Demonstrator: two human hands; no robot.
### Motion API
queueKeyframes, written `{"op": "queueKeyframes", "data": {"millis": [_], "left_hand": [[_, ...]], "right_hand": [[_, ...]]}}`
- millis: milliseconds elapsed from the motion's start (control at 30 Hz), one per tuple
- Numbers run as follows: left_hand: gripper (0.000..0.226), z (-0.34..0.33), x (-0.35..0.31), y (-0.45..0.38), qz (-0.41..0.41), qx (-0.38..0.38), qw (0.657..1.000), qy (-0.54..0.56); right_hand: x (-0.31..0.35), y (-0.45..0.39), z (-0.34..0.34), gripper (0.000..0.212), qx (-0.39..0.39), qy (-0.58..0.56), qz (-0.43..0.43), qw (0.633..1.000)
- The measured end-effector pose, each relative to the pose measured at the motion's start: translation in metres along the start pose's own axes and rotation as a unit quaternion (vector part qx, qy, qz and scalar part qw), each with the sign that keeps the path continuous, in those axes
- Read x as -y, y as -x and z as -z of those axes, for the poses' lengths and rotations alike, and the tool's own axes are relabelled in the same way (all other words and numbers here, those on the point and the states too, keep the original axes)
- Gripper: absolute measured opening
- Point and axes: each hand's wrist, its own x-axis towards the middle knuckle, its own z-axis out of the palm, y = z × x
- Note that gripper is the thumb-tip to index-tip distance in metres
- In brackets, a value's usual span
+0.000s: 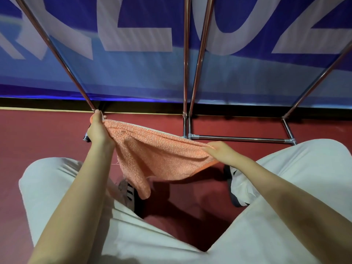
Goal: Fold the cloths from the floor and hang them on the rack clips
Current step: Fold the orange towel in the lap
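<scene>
Orange terry cloth (152,155) hangs above the floor (38,134), stretched between both hands: left hand (98,129) grips one corner, right hand (219,152) pinches the opposite edge. Advice: even the corners before folding; rack (238,138) stands just beyond.

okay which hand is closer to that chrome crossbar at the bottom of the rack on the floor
The right hand, gripping the orange cloth, sits just below the crossbar. The left hand holds the cloth's other end, well off to the bar's left.
</scene>
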Motion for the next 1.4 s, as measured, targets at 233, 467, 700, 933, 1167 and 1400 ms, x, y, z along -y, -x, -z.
{"op": "queueKeyframes", "data": {"millis": [233, 467, 700, 933, 1167, 1400], "left_hand": [[0.025, -0.007, 0.008, 0.002, -0.018, -0.024, 0.988, -0.154], [0.03, -0.015, 0.02, 0.007, -0.056, 0.024, 0.959, -0.278], [0.026, -0.024, 0.042, 0.023, 0.011, 0.119, 0.947, -0.298], [0.027, -0.042, 0.052, 0.046, 0.057, 0.163, 0.947, -0.272], [0.034, -0.073, 0.048, 0.062, 0.065, 0.19, 0.948, -0.248], [0.035, -0.078, 0.049, 0.064, 0.116, 0.198, 0.953, -0.197]], "right_hand": [[0.006, 0.002, 0.0, 0.014, -0.072, -0.162, -0.075, 0.981], [0.036, 0.017, -0.008, 0.031, -0.102, -0.288, -0.021, 0.952], [0.054, 0.024, -0.001, 0.018, -0.031, -0.422, -0.005, 0.906], [0.072, 0.02, 0.005, 0.032, -0.004, -0.418, 0.027, 0.908], [0.1, -0.006, -0.007, 0.018, -0.062, -0.312, 0.07, 0.945], [0.096, -0.011, -0.01, 0.014, -0.079, -0.173, 0.101, 0.977]]}}
